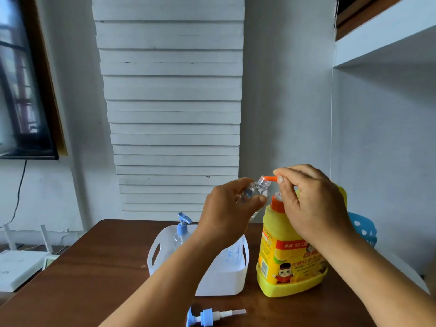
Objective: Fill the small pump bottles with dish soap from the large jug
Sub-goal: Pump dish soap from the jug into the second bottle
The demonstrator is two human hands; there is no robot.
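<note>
On the left of the brown wooden tabletop (pixel 99 267) stands a white plastic caddy with cut-out handles (pixel 221 279). Inside it, at the far left corner, a clear pump bottle with a blue pump head (pixel 182 228) stands upright; whether it holds any soap cannot be told. In front of the caddy, near the tabletop's front edge, a loose blue-and-white pump head with its dip tube (pixel 207 315) lies on its side, the tube pointing right.

Above the caddy the left hand (pixel 226 208) grips a small clear plastic bottle (pixel 256 191), fingers curled round its body. Its long axis tilts up and to the right, so its open threaded neck meets the tip of the orange spout (pixel 270 178) of the tall yellow dish-soap jug (pixel 292 256), which stands upright just right of the caddy. The small bottle looks empty or nearly so.

The right hand (pixel 311 204) sits over the jug's pump top, fingers curled and pinching the spout near its tip. It is the hand nearer the pump, so pressing down probably falls to it, provided the neck stays under the spout.

Behind the jug, a blue perforated plastic basket (pixel 364 228) shows partly.
</note>
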